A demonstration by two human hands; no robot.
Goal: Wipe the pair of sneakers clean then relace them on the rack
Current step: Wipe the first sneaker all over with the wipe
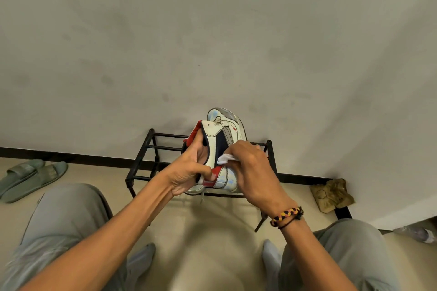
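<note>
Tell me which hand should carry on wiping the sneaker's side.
Right. The right hand already pinches the white cloth against the sneaker, while the left hand grips its heel, steadying it above the rack.

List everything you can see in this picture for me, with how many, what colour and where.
white leather sneaker with red and navy trim: one visible, held over the rack
white folded cloth: one, pressed against the sneaker's side
black metal shoe rack: one, on the floor against the wall
grey-green rubber slides: two, floor at far left
brown crumpled paper bag: one, floor at right by the wall
clear plastic bag: one, far right edge
braided yellow, red and black bracelet: one, right wrist
left hand: grips the sneaker at its opening
right hand: holds the cloth
grey trousers: both knees, bottom
</note>
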